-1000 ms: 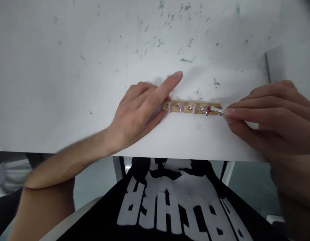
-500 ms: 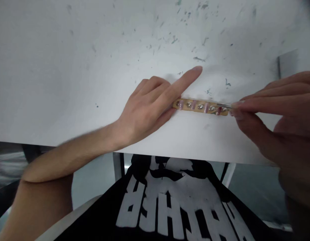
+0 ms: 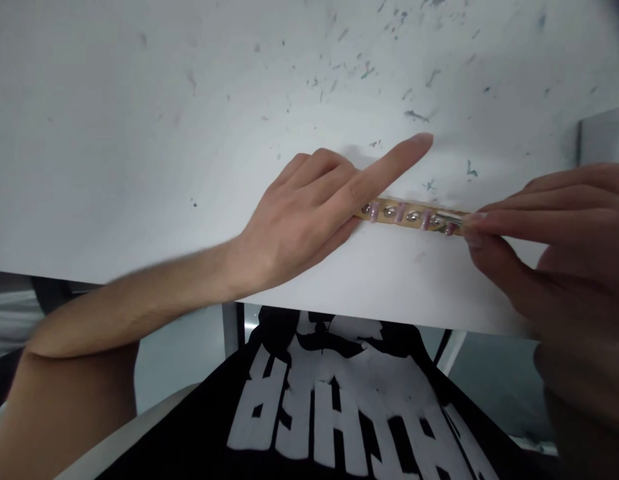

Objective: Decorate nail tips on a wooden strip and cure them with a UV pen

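Note:
My left hand [image 3: 304, 213] grips the left end of a narrow tan strip [image 3: 383, 218], index finger stretched out over the table. Along the strip run shiny silver round pieces [image 3: 413, 217] and small pinkish-purple bars [image 3: 400, 212], with a darker red one [image 3: 449, 229] near the right. My right hand [image 3: 534, 240] is closed, thumb and index finger pinching a thin silver metal piece [image 3: 448, 217]. Its tip lies over the right part of the strip; I cannot tell whether it touches. My fingertips hide the strip's right end.
The white table [image 3: 114, 147] carries dark green-blue marks, and its front edge runs just below my hands. A pale flat-sided object [image 3: 603, 137] stands at the right behind my right hand. My black shirt [image 3: 189, 433] with white print is close to the edge.
The view has shifted slightly, so the strip and my left hand appear further right. Along the strip, my right hand and the metal piece have moved left, covering more of its right end.

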`<state>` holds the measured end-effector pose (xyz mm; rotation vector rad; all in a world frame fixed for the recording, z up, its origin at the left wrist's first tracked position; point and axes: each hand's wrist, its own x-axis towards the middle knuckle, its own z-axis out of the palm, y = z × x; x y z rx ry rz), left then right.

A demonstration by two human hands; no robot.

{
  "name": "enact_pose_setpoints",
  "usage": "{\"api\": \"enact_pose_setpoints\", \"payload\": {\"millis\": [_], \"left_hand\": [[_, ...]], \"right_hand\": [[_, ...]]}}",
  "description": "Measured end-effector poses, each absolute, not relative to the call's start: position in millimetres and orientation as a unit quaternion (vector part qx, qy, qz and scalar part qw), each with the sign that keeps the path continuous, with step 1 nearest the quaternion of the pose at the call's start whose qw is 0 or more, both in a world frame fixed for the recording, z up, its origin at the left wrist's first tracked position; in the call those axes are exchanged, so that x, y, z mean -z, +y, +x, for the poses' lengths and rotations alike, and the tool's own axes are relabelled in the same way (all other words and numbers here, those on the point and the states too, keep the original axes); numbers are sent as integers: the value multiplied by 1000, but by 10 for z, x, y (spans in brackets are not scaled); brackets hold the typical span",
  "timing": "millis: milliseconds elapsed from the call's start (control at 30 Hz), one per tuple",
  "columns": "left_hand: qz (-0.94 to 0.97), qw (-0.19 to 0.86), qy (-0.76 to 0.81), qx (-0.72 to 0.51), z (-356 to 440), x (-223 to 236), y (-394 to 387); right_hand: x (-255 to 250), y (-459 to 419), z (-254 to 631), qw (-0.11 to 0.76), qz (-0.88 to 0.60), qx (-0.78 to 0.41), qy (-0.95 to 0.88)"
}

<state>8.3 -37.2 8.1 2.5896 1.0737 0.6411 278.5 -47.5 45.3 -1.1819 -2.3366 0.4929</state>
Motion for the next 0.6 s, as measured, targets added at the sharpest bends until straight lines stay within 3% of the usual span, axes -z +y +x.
{"api": "enact_pose_setpoints", "payload": {"millis": [200, 600], "left_hand": [[884, 175, 376, -218, 63, -86, -385], [894, 126, 362, -233, 72, -81, -359]], "right_hand": [[-466, -480, 2752, 216, -420, -153, -868], [-435, -472, 2763, 206, -425, -156, -867]]}}
